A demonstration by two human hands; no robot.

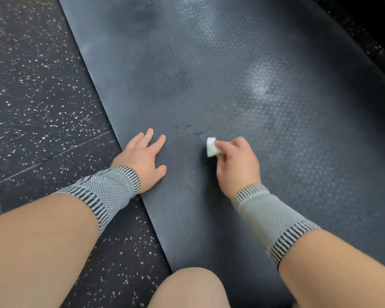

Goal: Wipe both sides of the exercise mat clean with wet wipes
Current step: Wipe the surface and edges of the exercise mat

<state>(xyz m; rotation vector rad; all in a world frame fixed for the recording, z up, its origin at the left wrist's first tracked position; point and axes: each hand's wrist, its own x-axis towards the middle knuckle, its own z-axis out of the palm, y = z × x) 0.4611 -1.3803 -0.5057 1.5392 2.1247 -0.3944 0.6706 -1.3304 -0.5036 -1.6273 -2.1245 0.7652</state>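
A dark grey exercise mat [220, 70] with a dimpled texture lies flat on the floor and runs from the bottom middle up and away. Wet shiny patches show on its right half. My right hand [237, 162] pinches a small folded white wet wipe [211, 146] and holds it down against the mat near the middle. My left hand [143, 155] presses flat on the mat close to its left edge, fingers spread. Both wrists wear grey knitted bands with striped cuffs.
Black rubber flooring [36, 85] with pale speckles lies left of the mat and shows again at the top right. My knee [187, 290] rests on the mat's near end at the bottom of the view.
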